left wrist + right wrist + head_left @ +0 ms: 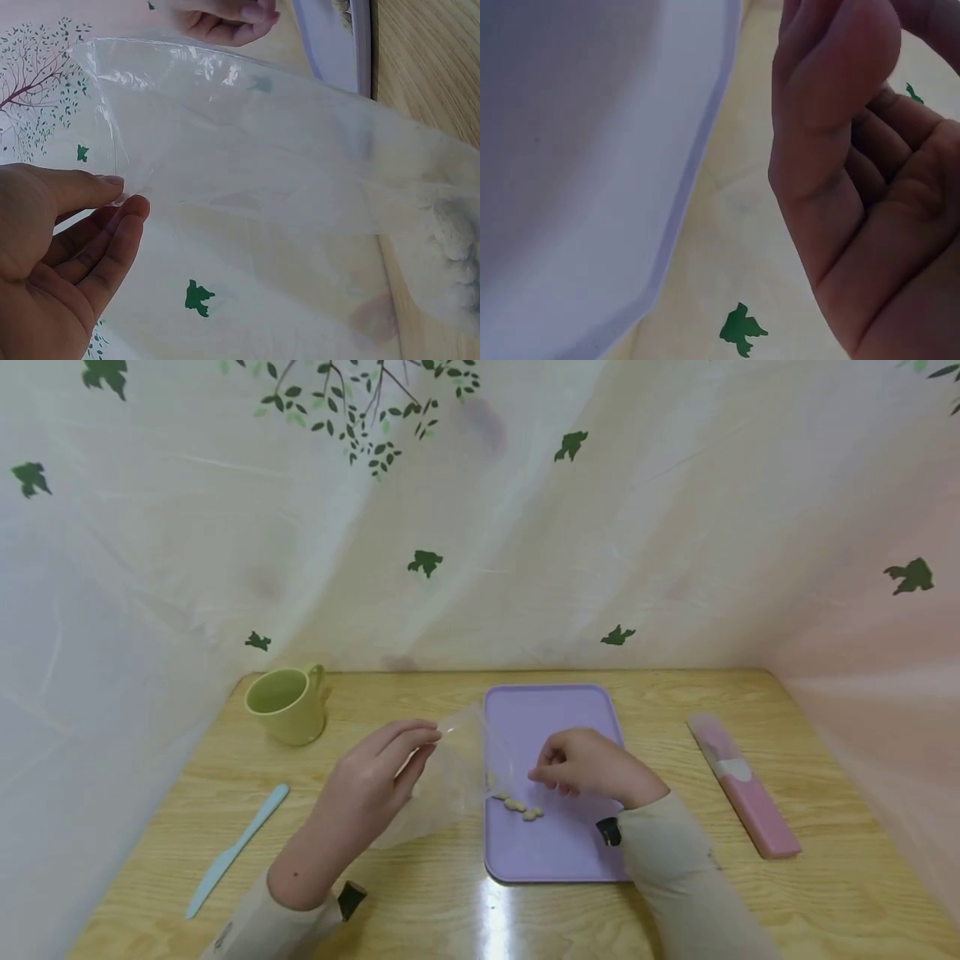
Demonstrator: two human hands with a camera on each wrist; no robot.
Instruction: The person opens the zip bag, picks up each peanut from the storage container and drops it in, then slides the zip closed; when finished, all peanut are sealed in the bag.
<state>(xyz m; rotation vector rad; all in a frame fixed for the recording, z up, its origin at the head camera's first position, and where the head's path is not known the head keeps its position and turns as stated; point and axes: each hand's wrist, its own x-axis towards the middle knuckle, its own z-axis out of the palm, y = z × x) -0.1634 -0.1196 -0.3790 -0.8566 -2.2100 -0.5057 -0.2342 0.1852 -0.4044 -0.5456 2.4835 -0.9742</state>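
Note:
My left hand (378, 772) pinches the edge of a clear plastic bag (442, 785) between thumb and fingertips. In the left wrist view, knobbly pale pieces like unshelled peanuts (454, 232) show through the bag's lower end. The bag overlaps the left side of a purple tray (555, 852). On that tray lie several pale peanuts (517, 806), close to the bag. Over the tray, my right hand (592, 766) has its fingers bent and thumb near the index finger. I cannot tell whether something small is between its fingertips.
A yellow-green mug (288, 710) stands at the back left of the wooden table (420, 902). Nearer the left edge lies a light blue spreader knife (236, 852). Right of the tray is a long pink case (750, 793). A printed curtain (510, 527) hangs behind.

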